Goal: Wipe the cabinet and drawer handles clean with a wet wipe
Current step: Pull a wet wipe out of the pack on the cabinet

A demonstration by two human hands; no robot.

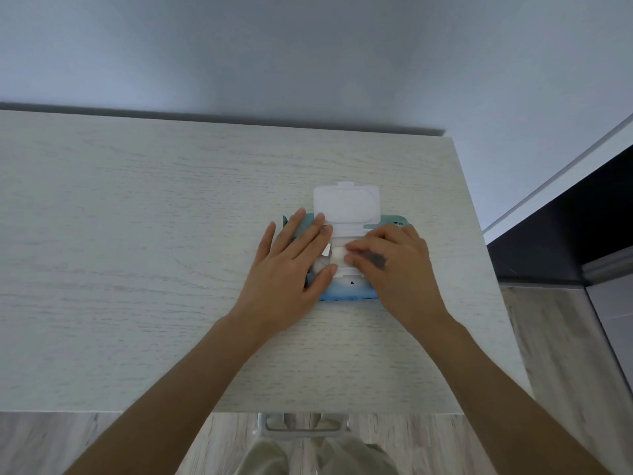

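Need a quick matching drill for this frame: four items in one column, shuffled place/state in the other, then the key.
Items:
1. pack lid
2. left hand
3. right hand
4. drawer handle

States:
A. flat on the wet wipe pack's left side
B. flipped open, away from the person
C. below the near edge of the cabinet top
D. fingertips at the pack opening

Pairs: 1-B, 2-A, 3-D, 4-C

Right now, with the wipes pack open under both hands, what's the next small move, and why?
Probably pinch the top wipe with the right hand and pull it up. The lid is already flipped back, the left hand lies flat on the pack, and the handle below looks untouched.
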